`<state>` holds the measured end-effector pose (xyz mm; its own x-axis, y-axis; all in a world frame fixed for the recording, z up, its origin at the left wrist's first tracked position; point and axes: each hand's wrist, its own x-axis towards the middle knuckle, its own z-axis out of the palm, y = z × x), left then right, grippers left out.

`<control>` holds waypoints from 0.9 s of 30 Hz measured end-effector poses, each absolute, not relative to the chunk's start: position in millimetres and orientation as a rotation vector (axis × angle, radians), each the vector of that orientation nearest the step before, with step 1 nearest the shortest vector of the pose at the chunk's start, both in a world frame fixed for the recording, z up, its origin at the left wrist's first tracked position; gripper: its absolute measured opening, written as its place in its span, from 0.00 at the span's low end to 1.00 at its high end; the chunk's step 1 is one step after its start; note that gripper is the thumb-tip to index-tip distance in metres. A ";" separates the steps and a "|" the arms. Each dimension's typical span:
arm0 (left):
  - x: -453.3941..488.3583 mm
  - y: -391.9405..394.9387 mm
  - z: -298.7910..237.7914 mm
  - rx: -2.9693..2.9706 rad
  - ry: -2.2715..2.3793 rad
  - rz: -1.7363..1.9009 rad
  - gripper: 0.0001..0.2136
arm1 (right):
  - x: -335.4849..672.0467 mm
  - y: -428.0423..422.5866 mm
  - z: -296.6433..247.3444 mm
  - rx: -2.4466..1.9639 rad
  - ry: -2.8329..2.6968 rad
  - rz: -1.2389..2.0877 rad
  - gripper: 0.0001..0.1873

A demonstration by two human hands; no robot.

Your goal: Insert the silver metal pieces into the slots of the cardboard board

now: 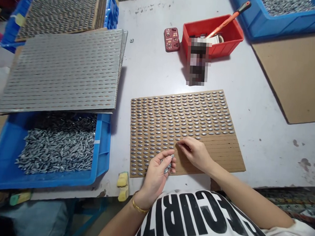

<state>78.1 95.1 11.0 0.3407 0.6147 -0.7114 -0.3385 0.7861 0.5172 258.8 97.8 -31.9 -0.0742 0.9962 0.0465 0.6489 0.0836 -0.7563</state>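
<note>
A brown cardboard sheet lies on the table, its ridged surface carrying rows of small grey, leaf-shaped metal pieces. The far and left parts are covered, while bare cardboard shows at the near right. Over the sheet's near edge, my left hand is palm up, its fingers curled around several of the same metal pieces. My right hand touches down at the end of a row, thumb and forefinger pinched together. Whatever is between those fingertips is too small and hidden to make out.
Loose metal pieces fill a blue bin at left. Above it rests a stack of grey-covered sheets; another blue crate stands behind. A red box with an orange-handled tool, a dark red case and a cardboard sheet lie farther away.
</note>
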 end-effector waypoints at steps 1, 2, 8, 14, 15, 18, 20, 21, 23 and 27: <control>77.3 94.7 10.3 0.304 1.048 0.634 0.11 | 258.1 99.0 -32.4 -1.635 -1.808 0.757 0.07; 76.6 94.4 9.4 0.307 1.044 0.636 0.10 | 257.5 99.8 -32.8 -1.646 -1.830 0.739 0.07; 74.1 94.9 4.4 0.336 1.062 0.648 0.09 | 251.5 99.1 -36.2 -1.762 -2.031 0.496 0.09; 77.1 99.3 8.9 0.328 1.105 0.665 0.09 | 252.2 96.7 -35.8 -1.738 -2.010 0.519 0.10; 78.1 100.1 9.6 0.323 1.109 0.671 0.08 | 253.8 96.0 -33.0 -1.700 -1.960 0.596 0.10; 82.1 101.9 10.0 0.313 1.099 0.674 0.09 | 257.3 92.3 -20.5 -1.546 -1.708 0.923 0.09; 85.8 102.2 9.4 0.307 1.067 0.677 0.10 | 257.1 88.9 -12.4 -1.410 -1.519 1.137 0.09; 88.0 102.0 9.1 0.300 1.047 0.681 0.10 | 256.2 87.1 -9.6 -1.342 -1.443 1.216 0.08; 93.1 101.2 8.6 0.283 1.017 0.681 0.10 | 253.3 83.1 -6.8 -1.252 -1.327 1.281 0.06; 102.2 99.0 8.9 0.299 1.024 0.663 0.10 | 250.0 72.4 -8.5 -1.281 -1.283 1.196 0.05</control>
<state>102.2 99.0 8.9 0.3484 0.6357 -0.6889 -0.3680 0.7686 0.5232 250.0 72.4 -8.5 -0.0211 0.9995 -0.0214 0.0915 -0.0194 -0.9956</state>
